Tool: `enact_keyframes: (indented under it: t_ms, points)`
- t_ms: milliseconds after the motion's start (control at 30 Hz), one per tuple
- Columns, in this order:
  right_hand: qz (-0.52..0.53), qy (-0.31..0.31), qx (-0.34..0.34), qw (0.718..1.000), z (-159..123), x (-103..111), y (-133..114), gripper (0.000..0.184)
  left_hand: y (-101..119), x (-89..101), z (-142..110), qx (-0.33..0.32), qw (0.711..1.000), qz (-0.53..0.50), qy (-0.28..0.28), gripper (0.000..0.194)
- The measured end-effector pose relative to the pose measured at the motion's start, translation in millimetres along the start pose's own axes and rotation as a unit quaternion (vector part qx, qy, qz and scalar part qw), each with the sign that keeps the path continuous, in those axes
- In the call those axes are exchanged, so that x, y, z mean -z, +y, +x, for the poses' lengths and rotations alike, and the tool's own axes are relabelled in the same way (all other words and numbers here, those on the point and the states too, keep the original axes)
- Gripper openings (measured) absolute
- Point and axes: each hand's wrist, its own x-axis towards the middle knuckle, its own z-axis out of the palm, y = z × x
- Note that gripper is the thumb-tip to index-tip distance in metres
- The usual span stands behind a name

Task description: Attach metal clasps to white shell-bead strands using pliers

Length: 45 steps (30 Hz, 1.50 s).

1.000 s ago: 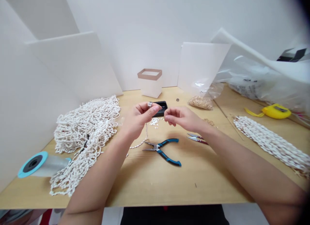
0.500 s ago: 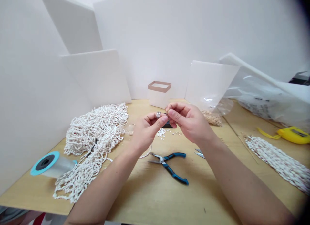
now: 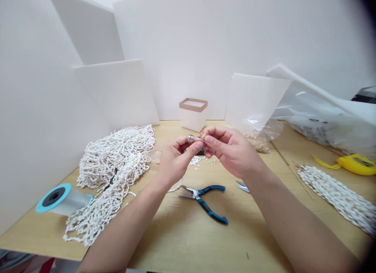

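My left hand (image 3: 176,157) and my right hand (image 3: 229,149) meet above the wooden table (image 3: 182,237), fingertips pinched together on something tiny that I cannot make out. A metal ring band (image 3: 190,138) sits on a left finger. A thin strand of white shell beads (image 3: 175,187) hangs from my left hand down to the table. Loose white beads (image 3: 196,160) lie just beyond the hands, beside a partly hidden black tray (image 3: 201,151). Blue-handled pliers (image 3: 205,198) lie below the hands.
A big heap of white bead strands (image 3: 114,167) lies left, with a clear cord spool (image 3: 58,198) in front. Small snips (image 3: 242,186), tan beads in a plastic bag (image 3: 258,141), a white box (image 3: 193,114), a yellow tape measure (image 3: 354,163) and more strands (image 3: 337,196) lie right.
My two hands came together and rose from apart to a joint pinch. The view tilted up and shifted slightly. In the last half second the hands barely moved.
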Motion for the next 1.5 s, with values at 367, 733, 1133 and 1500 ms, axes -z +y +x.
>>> enact_keyframes:
  t_ms: [367,733,1133,1500]
  points:
    - [-0.024,0.02,0.013,0.999,-2.4,-3.6,1.1,0.016,1.3,0.9,-0.7,-0.017,1.0,0.02,0.007,0.016]
    - [-0.05,0.011,0.043,0.998,-3.3,-2.4,1.1,0.014,0.9,2.3,-2.2,-0.013,0.999,0.042,0.025,0.021]
    - [-0.168,0.01,0.045,0.985,-7.4,-0.9,-13.2,0.016,5.1,-0.3,-4.9,0.0,0.999,0.05,0.02,0.024]
    - [-0.271,0.048,0.113,0.955,-14.8,-11.1,-8.1,0.016,4.0,0.0,-4.3,0.019,0.999,0.015,0.031,0.023]
